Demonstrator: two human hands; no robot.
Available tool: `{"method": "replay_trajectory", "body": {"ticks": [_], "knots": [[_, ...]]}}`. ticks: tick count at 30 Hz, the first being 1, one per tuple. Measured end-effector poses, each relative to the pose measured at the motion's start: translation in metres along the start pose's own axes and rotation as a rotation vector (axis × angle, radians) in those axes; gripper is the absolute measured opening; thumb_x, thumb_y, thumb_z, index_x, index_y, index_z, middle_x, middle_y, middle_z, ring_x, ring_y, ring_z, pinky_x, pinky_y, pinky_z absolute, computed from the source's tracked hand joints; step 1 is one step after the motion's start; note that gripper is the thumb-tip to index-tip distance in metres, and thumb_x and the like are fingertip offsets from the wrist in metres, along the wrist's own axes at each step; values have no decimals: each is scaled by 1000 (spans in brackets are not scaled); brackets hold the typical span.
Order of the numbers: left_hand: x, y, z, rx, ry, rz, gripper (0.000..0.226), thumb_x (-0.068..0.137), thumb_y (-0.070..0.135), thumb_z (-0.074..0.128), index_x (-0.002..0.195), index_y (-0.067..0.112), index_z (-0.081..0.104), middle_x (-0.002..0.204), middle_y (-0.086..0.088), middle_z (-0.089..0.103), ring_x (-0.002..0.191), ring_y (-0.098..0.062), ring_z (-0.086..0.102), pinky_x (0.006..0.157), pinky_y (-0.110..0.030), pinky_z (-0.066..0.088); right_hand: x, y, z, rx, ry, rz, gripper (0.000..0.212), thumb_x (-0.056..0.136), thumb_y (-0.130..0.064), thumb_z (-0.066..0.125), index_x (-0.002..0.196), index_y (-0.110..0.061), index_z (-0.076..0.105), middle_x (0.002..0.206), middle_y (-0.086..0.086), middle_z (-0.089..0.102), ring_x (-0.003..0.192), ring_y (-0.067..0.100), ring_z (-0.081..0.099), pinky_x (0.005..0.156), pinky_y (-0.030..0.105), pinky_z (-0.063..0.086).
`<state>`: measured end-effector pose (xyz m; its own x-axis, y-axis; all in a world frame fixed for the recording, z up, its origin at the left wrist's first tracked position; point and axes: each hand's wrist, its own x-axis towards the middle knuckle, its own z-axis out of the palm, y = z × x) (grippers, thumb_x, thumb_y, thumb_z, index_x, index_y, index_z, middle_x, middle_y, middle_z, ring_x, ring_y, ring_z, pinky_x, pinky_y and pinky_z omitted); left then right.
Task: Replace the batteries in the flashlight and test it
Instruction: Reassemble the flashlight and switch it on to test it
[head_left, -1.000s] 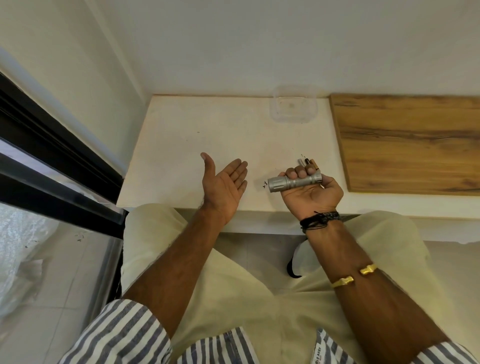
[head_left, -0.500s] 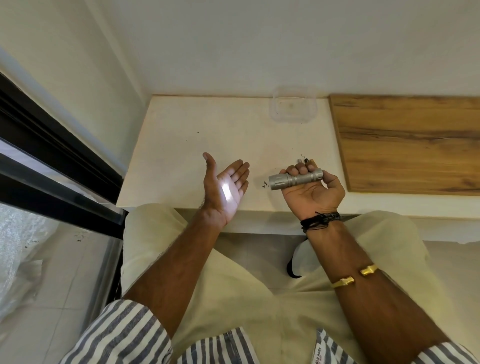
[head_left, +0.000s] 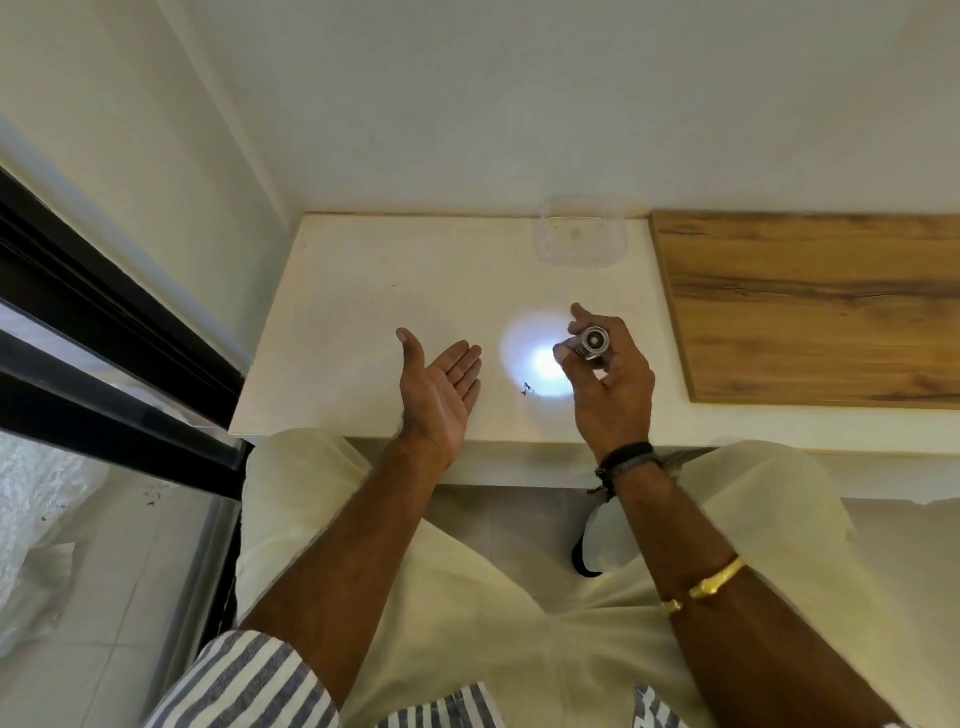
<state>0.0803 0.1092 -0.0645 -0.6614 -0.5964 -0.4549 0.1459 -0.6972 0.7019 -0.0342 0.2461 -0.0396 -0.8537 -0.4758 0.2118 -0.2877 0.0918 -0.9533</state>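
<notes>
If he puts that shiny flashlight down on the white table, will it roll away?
Probably a bit: the flashlight looks round and smooth, so on its side it could roll along the flat white table. It looks like stiff metal, so it shouldn't bend. The right hand wraps it easily, so it is likely light.

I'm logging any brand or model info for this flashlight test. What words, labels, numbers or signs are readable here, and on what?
None can be read.
Flashlight, in the right hand: only its end cap faces the camera; no marking is legible.
Clear plastic container at the back of the white counter: a faint embossed mark on its base, too blurred to read.
Wooden board, left hand: no text.
</notes>
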Motion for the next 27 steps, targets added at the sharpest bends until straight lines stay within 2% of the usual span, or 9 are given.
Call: {"method": "replay_trajectory", "body": {"ticks": [3, 8, 12, 14, 17, 19, 22, 25, 27], "knots": [[0, 0, 0, 17, 23, 23, 97, 89, 80, 17, 148, 6, 40, 152, -13, 45, 142, -29, 40, 122, -45, 23, -1, 0, 3, 79, 109, -118, 26, 91, -6, 73, 116, -2, 67, 132, -3, 66, 125, 11, 62, 106, 31, 50], [-1, 1, 0, 24, 42, 35, 95, 90, 79, 18, 147, 7, 41, 151, -12, 47, 141, -29, 42, 122, -46, 24, 2, 1, 2, 212, 130, -82, 29, 91, -2, 73, 118, 1, 66, 138, 14, 63, 132, 17, 59, 110, 35, 47], [0, 1, -1, 26, 45, 39, 96, 89, 80, 17, 148, 7, 41, 153, -12, 44, 143, -27, 40, 122, -43, 23, 6, 0, -3, 369, 151, 83, 30, 91, -11, 74, 118, -2, 66, 118, 16, 73, 116, 27, 69, 105, 47, 53], [1, 2, -2, 10, 45, 37, 98, 89, 80, 18, 149, 6, 39, 154, -12, 42, 144, -26, 38, 123, -41, 22, 7, 2, -3, 325, 211, 169, 25, 91, -14, 74, 114, -7, 67, 111, 14, 74, 108, 28, 71, 102, 48, 54], [0, 3, -1, 11, 48, 47, 98, 89, 80, 18, 150, 6, 37, 155, -13, 41, 145, -27, 36, 123, -42, 21, 4, 4, -4, 213, 272, 170, 21, 90, -11, 73, 111, -12, 68, 103, -2, 73, 101, 15, 71, 99, 48, 55], [0, 2, 0, 25, 61, 52, 97, 90, 79, 17, 149, 6, 38, 154, -13, 42, 143, -28, 38, 122, -44, 22, 3, 3, -4, 240, 279, 100, 21, 90, -3, 72, 110, -10, 68, 109, -1, 73, 109, 10, 68, 99, 54, 54], [-1, 0, 1, 37, 61, 55, 95, 91, 78, 16, 149, 7, 38, 154, -13, 43, 143, -29, 39, 122, -45, 22, 6, 0, -5, 391, 277, 48, 27, 90, 5, 69, 114, -8, 66, 127, 3, 68, 133, 17, 57, 105, 61, 48], [-1, 0, 1, 11, 39, 42, 95, 90, 79, 17, 148, 6, 39, 154, -13, 42, 144, -28, 38, 122, -45, 22, 9, 1, -6, 553, 302, 171, 31, 93, -1, 68, 123, 0, 62, 134, 10, 64, 134, 25, 56, 112, 58, 44], [-2, 1, 0, -10, 13, 27, 97, 89, 81, 18, 149, 6, 38, 154, -12, 42, 144, -27, 37, 123, -44, 21, 10, 4, -7, 756, 296, 310, 25, 97, -7, 64, 122, -5, 62, 136, 20, 62, 133, 34, 56, 111, 56, 45]]}}
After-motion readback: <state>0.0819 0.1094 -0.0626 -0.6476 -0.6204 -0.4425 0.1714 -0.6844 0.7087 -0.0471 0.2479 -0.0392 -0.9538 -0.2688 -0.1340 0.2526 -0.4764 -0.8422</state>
